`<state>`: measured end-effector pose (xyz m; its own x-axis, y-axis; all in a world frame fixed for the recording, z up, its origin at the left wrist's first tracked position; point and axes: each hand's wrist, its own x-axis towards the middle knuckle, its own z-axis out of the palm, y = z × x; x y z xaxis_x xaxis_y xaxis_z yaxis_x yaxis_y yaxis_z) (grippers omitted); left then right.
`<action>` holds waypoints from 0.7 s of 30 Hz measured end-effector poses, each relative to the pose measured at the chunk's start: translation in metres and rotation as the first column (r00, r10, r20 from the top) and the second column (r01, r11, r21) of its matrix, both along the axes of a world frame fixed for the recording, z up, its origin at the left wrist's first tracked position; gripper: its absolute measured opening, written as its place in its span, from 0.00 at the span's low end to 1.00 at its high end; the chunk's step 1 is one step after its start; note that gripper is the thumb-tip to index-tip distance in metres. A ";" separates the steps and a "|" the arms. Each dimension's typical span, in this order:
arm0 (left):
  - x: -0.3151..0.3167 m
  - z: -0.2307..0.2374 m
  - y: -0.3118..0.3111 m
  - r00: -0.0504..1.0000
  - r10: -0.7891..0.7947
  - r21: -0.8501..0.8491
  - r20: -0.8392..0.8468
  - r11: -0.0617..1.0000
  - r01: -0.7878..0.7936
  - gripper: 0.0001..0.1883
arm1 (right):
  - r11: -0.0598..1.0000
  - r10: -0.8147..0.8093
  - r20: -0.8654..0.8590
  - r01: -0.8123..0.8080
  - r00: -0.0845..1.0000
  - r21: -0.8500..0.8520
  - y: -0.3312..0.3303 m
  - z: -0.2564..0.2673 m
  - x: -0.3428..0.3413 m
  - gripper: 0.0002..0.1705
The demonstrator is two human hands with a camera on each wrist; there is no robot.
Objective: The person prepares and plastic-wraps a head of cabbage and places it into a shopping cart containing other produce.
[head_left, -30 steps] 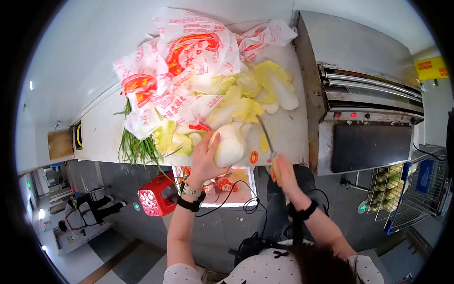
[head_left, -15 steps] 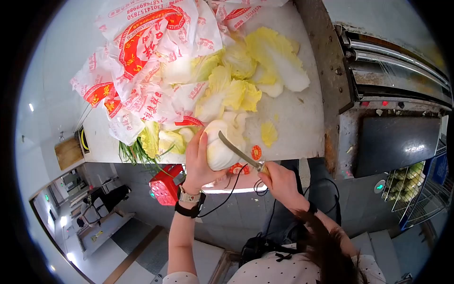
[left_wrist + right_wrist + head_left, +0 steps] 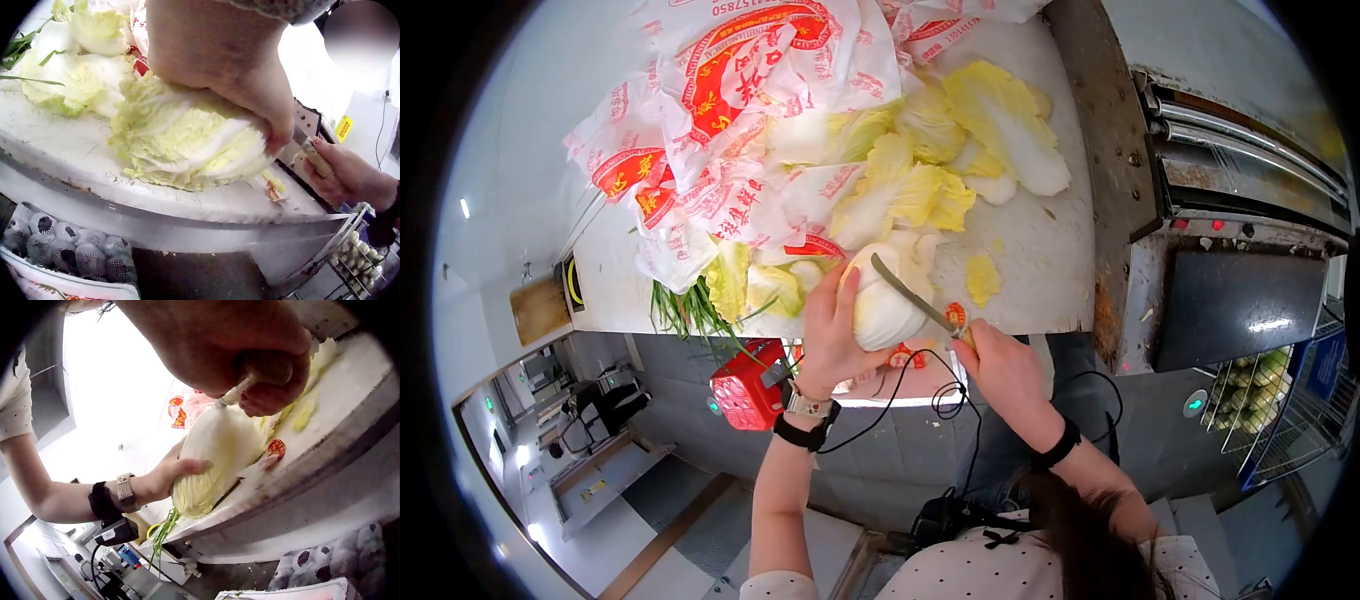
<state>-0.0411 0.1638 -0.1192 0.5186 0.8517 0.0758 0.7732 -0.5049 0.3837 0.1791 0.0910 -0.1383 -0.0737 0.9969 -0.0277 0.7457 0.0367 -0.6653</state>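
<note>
Cabbage (image 3: 886, 316) and knife (image 3: 913, 298) at the table's (image 3: 1045, 285) edge
Head view: the left hand (image 3: 833, 335) grips the cabbage; the right hand (image 3: 1010, 377) grips the knife, its blade crossing the cabbage's outline. Left wrist view: the cabbage lies on the table near loose leaves (image 3: 65, 87). Right wrist view: the left thumb (image 3: 192, 466) rests on the cabbage, near 1 round red label (image 3: 276, 448).

left hand (image 3: 832, 338) holds cabbage (image 3: 892, 315) | right hand (image 3: 1006, 372) grips knife (image 3: 918, 302), blade over cabbage | loose leaves (image 3: 1008, 130), printed bag (image 3: 800, 75) on table (image 3: 1045, 275)
</note>
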 end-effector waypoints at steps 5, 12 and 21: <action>0.003 0.002 0.004 0.999 0.035 -0.037 0.016 0.999 -0.034 0.51 | 0.999 -0.024 -0.003 0.024 1.000 -0.023 0.005 -0.002 -0.005 0.15; 0.001 0.000 0.005 0.998 0.044 -0.034 0.043 0.999 -0.043 0.49 | 0.997 -0.063 0.002 0.063 0.998 -0.035 0.012 -0.007 -0.009 0.15; -0.001 -0.001 0.007 0.997 0.051 -0.101 0.051 0.994 -0.046 0.54 | 0.944 -0.159 -0.062 0.134 0.985 -0.302 -0.012 -0.018 -0.004 0.16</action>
<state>-0.0422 0.1706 -0.1205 0.4742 0.8803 0.0160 0.7727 -0.4248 0.4717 0.1752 0.0786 -0.1565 0.0576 0.9446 -0.3232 0.6686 -0.2769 -0.6901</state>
